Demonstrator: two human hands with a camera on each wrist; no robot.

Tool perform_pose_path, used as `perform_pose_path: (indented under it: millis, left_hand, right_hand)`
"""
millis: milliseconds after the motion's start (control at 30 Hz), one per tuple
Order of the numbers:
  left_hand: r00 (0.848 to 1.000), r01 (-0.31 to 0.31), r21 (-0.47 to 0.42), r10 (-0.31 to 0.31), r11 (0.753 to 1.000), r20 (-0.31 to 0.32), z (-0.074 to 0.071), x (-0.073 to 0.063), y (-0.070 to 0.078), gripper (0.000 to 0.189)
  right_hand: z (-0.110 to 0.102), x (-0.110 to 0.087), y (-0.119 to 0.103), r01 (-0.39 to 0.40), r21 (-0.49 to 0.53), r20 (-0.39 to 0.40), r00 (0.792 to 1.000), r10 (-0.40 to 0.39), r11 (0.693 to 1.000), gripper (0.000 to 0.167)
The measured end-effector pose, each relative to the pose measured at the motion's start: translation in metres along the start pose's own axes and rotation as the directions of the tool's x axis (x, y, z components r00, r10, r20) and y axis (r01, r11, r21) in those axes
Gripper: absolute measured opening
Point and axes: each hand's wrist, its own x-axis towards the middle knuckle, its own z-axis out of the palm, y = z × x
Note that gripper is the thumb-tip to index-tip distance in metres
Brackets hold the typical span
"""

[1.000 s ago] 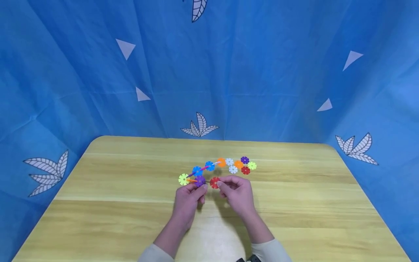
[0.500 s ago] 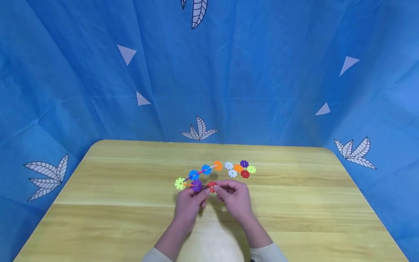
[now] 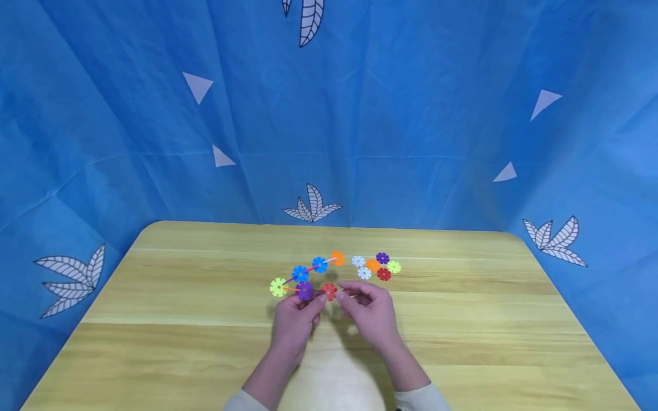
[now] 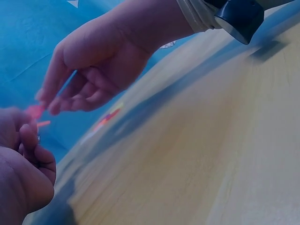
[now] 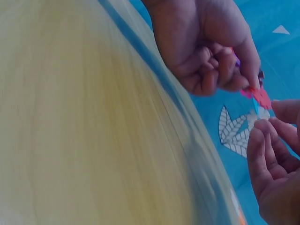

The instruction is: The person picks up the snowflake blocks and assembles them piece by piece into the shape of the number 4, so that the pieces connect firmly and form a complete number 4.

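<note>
The disc chain (image 3: 300,274) sits slightly farther left than one second ago, and the right thumb no longer overlaps the red disc (image 3: 329,292). A blue curtain (image 3: 360,114) stands at the far side of the table (image 3: 462,325). The left hand (image 3: 295,317) pinches the disc chain at its near right end, by the red disc. The right hand (image 3: 372,311) has bent, parted fingers just right of that disc; contact cannot be told. The disc chain is held above the table. Six loose discs (image 3: 372,265) lie to its right.
</note>
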Motion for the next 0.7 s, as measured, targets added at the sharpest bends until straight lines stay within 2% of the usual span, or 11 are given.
perform_pose_path:
  millis: [167, 300, 467, 700]
  left_hand:
    - [1.000, 0.010, -0.008, -0.010, 1.000, -0.016, -0.001, 0.000, 0.002, 0.021]
    - [1.000, 0.016, -0.002, -0.016, 1.000, -0.019, -0.002, 0.000, 0.003, 0.022]
    - [1.000, 0.009, 0.001, -0.009, 1.000, -0.025, -0.004, 0.001, 0.004, 0.022]
    - [1.000, 0.018, -0.005, -0.018, 1.000, -0.025, -0.003, 0.001, 0.004, 0.020]
  right_hand:
    - [-0.012, 0.003, 0.002, -0.022, -0.022, -0.067, 0.998, 0.020, 1.000, 0.022]
    - [-0.026, 0.008, 0.005, -0.033, -0.115, -0.137, 0.990, 0.017, 0.993, 0.022]
    - [-0.042, 0.018, 0.012, -0.066, -0.265, -0.212, 0.977, 0.008, 0.962, 0.027]
    - [-0.056, 0.026, 0.021, -0.148, -0.369, -0.246, 0.968, 0.058, 0.918, 0.037]
